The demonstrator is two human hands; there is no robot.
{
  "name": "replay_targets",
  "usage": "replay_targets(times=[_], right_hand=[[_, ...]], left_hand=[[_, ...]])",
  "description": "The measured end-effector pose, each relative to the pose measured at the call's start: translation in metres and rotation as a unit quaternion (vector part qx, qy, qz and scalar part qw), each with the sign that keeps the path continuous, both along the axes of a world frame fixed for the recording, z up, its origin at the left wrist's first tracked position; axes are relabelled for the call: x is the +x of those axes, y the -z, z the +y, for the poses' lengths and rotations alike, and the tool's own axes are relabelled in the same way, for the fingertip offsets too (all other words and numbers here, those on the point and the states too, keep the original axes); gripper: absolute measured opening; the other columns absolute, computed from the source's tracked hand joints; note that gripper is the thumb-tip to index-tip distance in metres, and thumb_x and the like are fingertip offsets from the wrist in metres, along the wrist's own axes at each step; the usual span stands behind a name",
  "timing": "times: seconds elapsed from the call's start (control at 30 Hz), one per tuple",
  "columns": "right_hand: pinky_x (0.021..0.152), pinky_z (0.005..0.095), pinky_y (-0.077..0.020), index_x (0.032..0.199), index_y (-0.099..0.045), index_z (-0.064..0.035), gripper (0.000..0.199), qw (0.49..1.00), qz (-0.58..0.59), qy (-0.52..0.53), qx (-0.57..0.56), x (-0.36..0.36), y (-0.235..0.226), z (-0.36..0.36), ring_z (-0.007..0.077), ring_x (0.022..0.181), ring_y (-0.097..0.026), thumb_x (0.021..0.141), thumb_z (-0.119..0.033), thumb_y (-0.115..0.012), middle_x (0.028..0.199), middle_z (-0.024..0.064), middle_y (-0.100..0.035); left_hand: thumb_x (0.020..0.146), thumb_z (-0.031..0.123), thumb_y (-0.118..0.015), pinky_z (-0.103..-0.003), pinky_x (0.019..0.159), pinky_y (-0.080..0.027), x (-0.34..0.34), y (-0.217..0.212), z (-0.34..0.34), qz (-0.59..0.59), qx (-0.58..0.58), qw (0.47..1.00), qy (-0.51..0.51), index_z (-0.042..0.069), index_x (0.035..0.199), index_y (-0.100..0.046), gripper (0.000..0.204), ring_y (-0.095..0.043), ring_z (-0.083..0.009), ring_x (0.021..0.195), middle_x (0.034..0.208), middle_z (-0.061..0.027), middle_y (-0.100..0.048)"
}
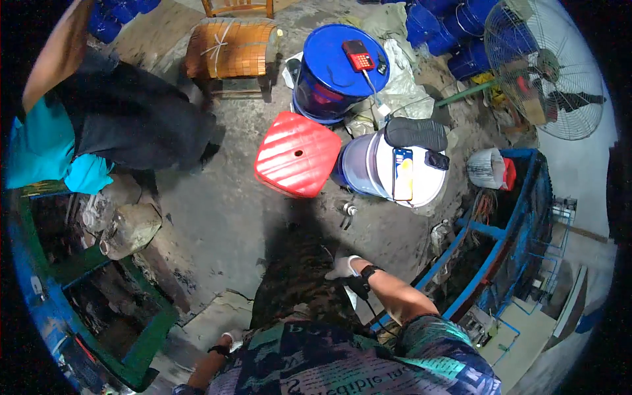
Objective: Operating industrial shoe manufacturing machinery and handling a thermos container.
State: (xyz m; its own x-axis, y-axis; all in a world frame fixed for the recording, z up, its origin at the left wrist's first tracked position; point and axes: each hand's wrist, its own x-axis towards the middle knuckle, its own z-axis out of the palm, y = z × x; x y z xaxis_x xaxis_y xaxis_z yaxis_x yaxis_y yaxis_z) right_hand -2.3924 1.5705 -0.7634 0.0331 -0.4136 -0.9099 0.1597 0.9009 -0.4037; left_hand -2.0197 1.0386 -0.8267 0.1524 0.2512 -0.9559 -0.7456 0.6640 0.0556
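The right hand (342,268), in pale glove, is by the dark trousers (296,286); a black corded thing (359,288) is just beside it, but whether the fingers hold this, I cannot tell. The left hand (231,338) is half hidden, its grip unclear to me. Ahead, a red stool (297,155) stands on the floor (204,230).

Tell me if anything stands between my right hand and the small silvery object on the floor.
Nothing visible does: in this view, only floor shows between your right hand and the small silvery object. The red stool and white-topped bucket stand beyond it, not in between.
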Motion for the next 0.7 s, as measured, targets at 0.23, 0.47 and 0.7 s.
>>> replay_targets(times=[0.23,0.47,0.7], right_hand=[[0.093,0.0456,-0.0512,0.118,-0.070,-0.0037,0.041,0.975,0.131,-0.019,-0.180,0.042,0.007,0.036,0.0377,0.110,-0.066,0.094,-0.036,-0.062,0.115,0.0188,-0.072],[0.067,0.0436,-0.0465,0.078,-0.060,-0.0067,0.013,0.816,0.179,-0.080,-0.544,0.033,0.001,0.017,0.0349,0.080,-0.059,0.079,-0.017,-0.068,0.081,0.0132,-0.058],[0.080,0.0413,-0.0521,0.095,-0.070,-0.0064,0.055,0.964,0.220,0.112,-0.096,-0.040,0.033,-0.093,0.0300,0.083,-0.066,0.094,-0.060,-0.060,0.089,0.0095,-0.073]], left_hand=[[0.094,0.028,-0.063,-0.045,0.089,-0.051,-0.024,-0.058,0.035,0.239,0.003,0.970,-0.035,-0.001,0.112,-0.071,0.035,-0.069,-0.0312,0.098,0.106,-0.0223,-0.073],[0.095,0.035,-0.064,-0.043,0.078,-0.051,-0.018,-0.085,0.015,0.178,0.055,0.982,-0.030,0.000,0.104,-0.070,0.037,-0.069,-0.0283,0.088,0.092,-0.0154,-0.074],[0.095,0.046,-0.069,-0.036,0.071,-0.054,-0.137,-0.075,0.011,0.079,0.063,0.994,0.046,-0.001,0.101,-0.074,0.048,-0.067,-0.0177,0.072,0.087,-0.0088,-0.074]])
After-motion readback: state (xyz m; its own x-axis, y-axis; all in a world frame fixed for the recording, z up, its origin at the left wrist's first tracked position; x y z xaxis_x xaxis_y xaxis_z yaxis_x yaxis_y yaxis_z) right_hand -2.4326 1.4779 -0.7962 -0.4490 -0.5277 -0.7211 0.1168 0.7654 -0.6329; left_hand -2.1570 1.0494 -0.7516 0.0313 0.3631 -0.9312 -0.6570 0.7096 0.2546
